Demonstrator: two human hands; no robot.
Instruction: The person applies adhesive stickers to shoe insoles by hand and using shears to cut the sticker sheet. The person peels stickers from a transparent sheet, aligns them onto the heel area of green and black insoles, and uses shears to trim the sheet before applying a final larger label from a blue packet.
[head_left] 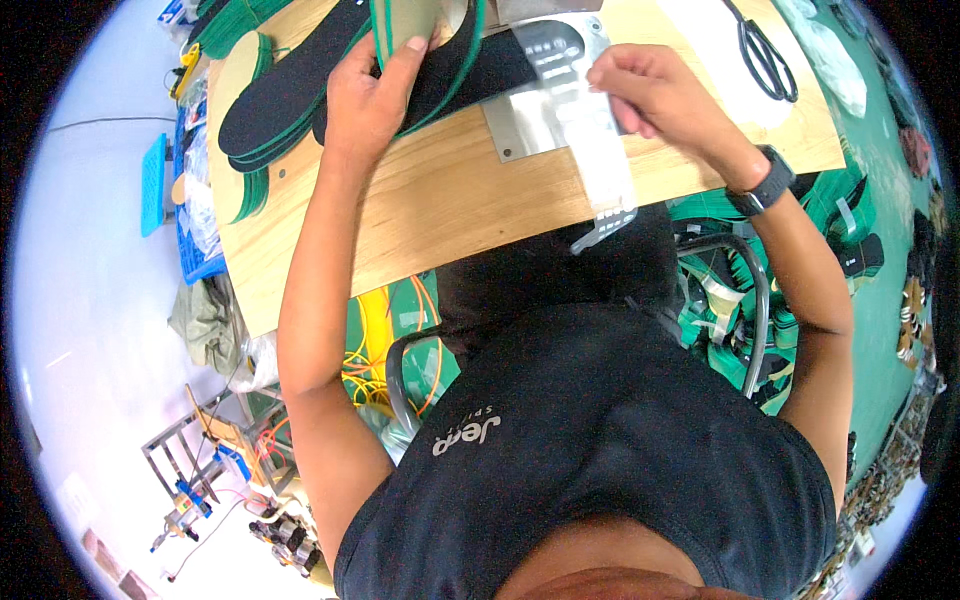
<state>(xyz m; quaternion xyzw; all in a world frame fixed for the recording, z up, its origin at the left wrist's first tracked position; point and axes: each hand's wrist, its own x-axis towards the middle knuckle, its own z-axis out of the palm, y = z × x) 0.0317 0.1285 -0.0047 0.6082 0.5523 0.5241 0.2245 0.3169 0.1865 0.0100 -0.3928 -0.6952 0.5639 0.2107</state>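
Observation:
My left hand is closed around green-edged insoles, its thumb on their pale face. Beside it, a black insole lies with one end over a metal plate. A clear film strip with pale printed marks crosses that end and hangs past the table's near edge. My right hand, with a dark watch on the wrist, pinches the strip's right edge. Left of my left hand, black insoles lie stacked on the wooden table. The top edge cuts off the held insoles.
A black cord lies coiled at the table's far right. Blue crates and plastic bags stand past its left edge. A chair's metal armrest is by my right side, with green insole pieces heaped below. Yellow hoses run across the floor.

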